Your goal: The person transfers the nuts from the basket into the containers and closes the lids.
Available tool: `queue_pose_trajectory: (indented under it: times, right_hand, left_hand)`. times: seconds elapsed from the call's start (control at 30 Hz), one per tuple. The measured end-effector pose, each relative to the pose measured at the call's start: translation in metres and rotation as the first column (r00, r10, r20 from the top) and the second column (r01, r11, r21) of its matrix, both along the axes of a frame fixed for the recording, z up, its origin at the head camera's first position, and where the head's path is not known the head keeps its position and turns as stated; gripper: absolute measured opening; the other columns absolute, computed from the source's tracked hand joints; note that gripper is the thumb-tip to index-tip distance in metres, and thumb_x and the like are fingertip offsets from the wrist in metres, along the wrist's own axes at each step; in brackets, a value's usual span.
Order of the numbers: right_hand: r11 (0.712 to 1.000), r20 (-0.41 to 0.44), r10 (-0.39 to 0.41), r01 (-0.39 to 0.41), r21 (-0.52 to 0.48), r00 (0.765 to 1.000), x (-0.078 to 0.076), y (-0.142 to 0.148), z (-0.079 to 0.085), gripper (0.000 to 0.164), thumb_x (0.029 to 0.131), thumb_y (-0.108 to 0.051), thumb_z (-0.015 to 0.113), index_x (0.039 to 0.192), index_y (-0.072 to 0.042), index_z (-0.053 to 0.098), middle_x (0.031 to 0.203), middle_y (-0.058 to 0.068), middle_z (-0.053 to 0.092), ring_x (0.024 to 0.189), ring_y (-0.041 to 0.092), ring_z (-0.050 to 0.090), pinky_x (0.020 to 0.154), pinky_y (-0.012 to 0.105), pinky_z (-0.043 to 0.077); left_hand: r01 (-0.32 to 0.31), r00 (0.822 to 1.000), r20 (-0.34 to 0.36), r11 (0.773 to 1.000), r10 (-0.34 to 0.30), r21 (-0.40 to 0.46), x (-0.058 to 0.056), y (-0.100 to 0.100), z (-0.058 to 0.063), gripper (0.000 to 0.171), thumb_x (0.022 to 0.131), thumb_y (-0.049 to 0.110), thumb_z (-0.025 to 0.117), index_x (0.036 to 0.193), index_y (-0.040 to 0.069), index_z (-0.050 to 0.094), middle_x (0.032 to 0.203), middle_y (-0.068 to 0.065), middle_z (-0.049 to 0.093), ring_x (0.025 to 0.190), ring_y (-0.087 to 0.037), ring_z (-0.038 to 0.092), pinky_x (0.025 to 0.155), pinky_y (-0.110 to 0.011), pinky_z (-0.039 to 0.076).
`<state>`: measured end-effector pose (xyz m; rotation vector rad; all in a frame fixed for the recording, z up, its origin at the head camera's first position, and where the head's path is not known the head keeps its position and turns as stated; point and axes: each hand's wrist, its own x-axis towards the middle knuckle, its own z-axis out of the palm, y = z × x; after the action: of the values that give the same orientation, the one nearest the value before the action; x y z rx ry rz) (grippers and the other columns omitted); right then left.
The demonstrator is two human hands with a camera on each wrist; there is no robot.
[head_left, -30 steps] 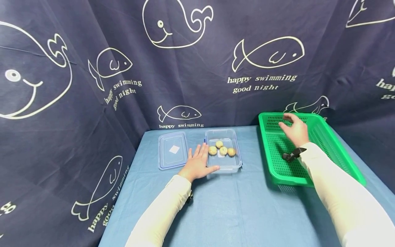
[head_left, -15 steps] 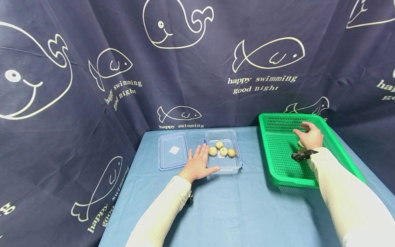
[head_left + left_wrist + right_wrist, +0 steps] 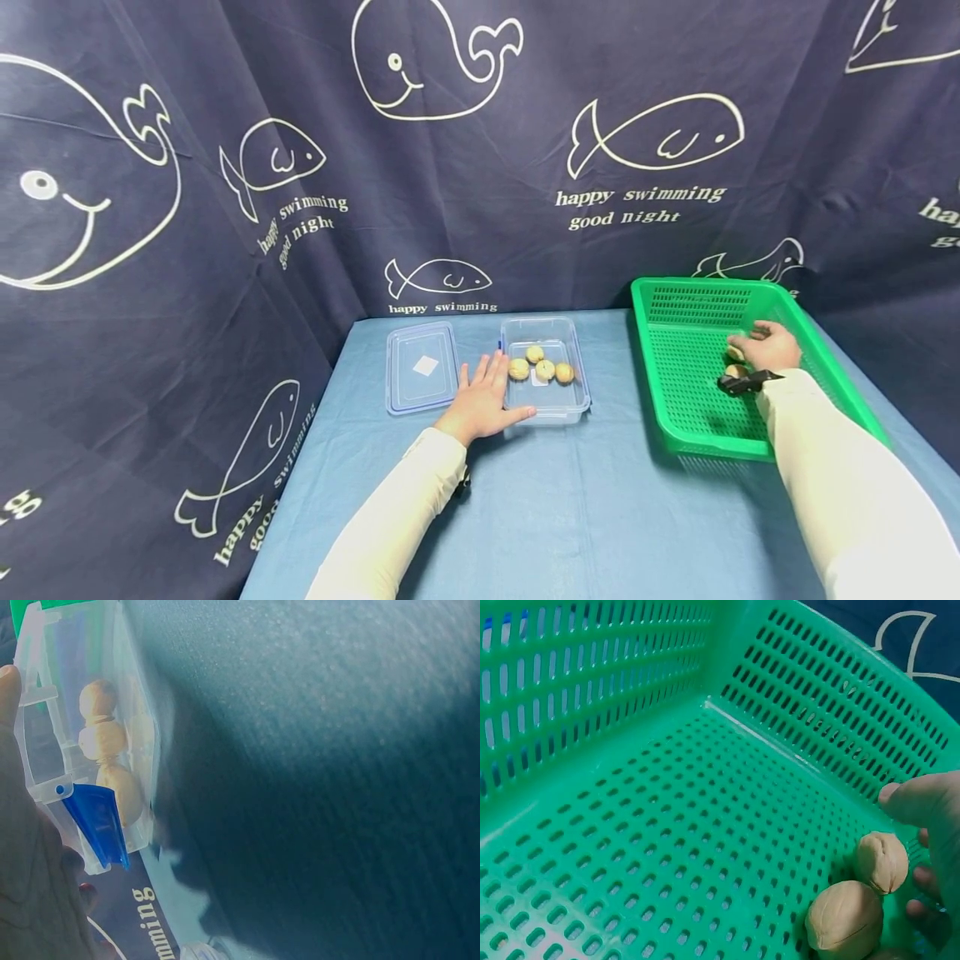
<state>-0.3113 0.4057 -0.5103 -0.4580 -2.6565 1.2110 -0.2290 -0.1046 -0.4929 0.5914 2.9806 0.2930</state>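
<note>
Spread fingers of my left hand [image 3: 480, 407] rest along the left side of a clear plastic container [image 3: 553, 412]. Several walnuts [image 3: 545, 370] lie inside it; the left wrist view also shows its blue clip [image 3: 97, 825] hanging unfastened. On the right, my right hand [image 3: 776, 347] reaches down into a green perforated basket [image 3: 678, 435]. Walnuts lie right beside its fingertips: a smaller walnut [image 3: 881, 862] close by the thumb and fingers, and a larger walnut [image 3: 845, 920] nearer the camera. The thumb stands apart from the fingers, with a gap between them.
A clear lid with a blue edge [image 3: 422, 367] lies flat on the blue cloth [image 3: 540, 517], left of the container. Behind the table hangs a dark curtain [image 3: 525, 200] with whale and fish drawings. The basket's raised walls surround the right hand.
My right hand has moved rightward and lower into the basket, toward the walnuts, which have come into view beside it. The left hand has stayed at the container.
</note>
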Motion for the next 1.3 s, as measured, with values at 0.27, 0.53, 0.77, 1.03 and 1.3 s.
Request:
queue_pose_trajectory:
  times: [0.27,0.53,0.77,1.03,1.3]
  right_hand:
    - [0.987,0.064,0.020,-0.030,0.157,0.998,0.005,-0.001,-0.004,0.075,0.089,-0.033,0.069,0.144,0.012,0.044,0.126,0.036,0.058,0.113,0.052,0.055,0.092,0.058,0.046]
    - [0.970,0.078,0.062,-0.078,0.229,0.995,0.005,0.002,-0.009,0.063,0.085,-0.022,0.065,0.136,0.013,0.050,0.121,0.038,0.058,0.108,0.056,0.054,0.092,0.060,0.044]
    - [0.961,0.079,0.090,-0.108,0.253,0.993,0.003,0.000,-0.007,0.054,0.090,-0.020,0.061,0.132,0.013,0.054,0.121,0.038,0.059,0.106,0.056,0.054,0.089,0.059,0.043]
    - [0.959,0.020,0.114,-0.115,0.259,0.993,0.004,-0.007,0.004,0.052,0.094,-0.028,0.059,0.126,0.013,0.059,0.114,0.037,0.062,0.099,0.051,0.057,0.081,0.055,0.045]
    - [0.960,-0.039,0.148,-0.134,0.246,0.988,0.001,-0.021,0.017,0.054,0.097,-0.036,0.057,0.126,0.010,0.062,0.114,0.034,0.065,0.098,0.049,0.061,0.083,0.056,0.046]
  left_hand:
    - [0.005,1.000,-0.005,1.000,-0.005,-0.002,0.001,0.000,0.001,0.111,0.088,0.083,0.040,0.163,0.006,0.013,0.170,-0.011,0.010,0.155,-0.033,0.012,0.120,-0.063,0.004]
    - [-0.003,1.000,-0.005,1.000,0.003,-0.016,0.002,0.002,-0.001,0.111,0.087,0.083,0.041,0.163,0.008,0.012,0.170,-0.010,0.009,0.155,-0.032,0.012,0.120,-0.062,0.005]
    - [-0.013,1.000,-0.003,1.000,0.013,-0.003,0.000,0.002,-0.003,0.110,0.087,0.082,0.043,0.163,0.008,0.012,0.170,-0.009,0.008,0.156,-0.031,0.009,0.120,-0.062,0.003]
    - [-0.008,1.000,-0.004,1.000,0.008,-0.005,-0.001,0.002,-0.003,0.111,0.087,0.083,0.042,0.163,0.008,0.012,0.170,-0.010,0.007,0.156,-0.031,0.009,0.120,-0.062,0.003]
    - [-0.005,1.000,0.001,1.000,0.005,-0.014,-0.001,0.002,-0.002,0.110,0.088,0.083,0.041,0.163,0.009,0.010,0.170,-0.010,0.007,0.156,-0.032,0.008,0.121,-0.062,0.004]
